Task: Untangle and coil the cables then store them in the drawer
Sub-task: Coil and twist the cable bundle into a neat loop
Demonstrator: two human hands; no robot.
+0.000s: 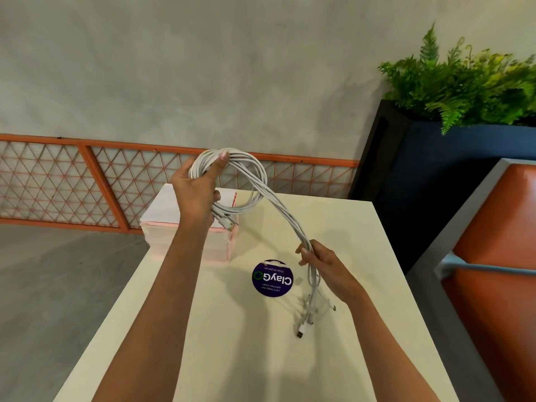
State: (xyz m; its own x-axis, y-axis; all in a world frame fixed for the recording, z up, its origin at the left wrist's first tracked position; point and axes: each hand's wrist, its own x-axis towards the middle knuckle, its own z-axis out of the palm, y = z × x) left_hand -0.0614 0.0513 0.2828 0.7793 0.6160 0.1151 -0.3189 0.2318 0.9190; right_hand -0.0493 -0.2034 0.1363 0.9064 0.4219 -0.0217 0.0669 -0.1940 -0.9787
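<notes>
A bundle of white cables (271, 203) is looped into a coil above the table. My left hand (200, 191) grips the coil, thumb over its top and fingers round its lower side. From there the strands run down to the right into my right hand (322, 261), which pinches them together. Below that hand the loose ends and plugs (309, 317) hang down and touch the table. A small pink and white drawer unit (191, 237) stands at the table's far left corner, partly behind my left arm. I cannot tell whether a drawer is open.
The cream table (232, 343) bears a round purple sticker (272, 278) near its middle. A dark planter with ferns (435, 158) stands beyond the right edge, an orange seat (499, 256) at the right. An orange lattice panel (87, 184) lines the wall.
</notes>
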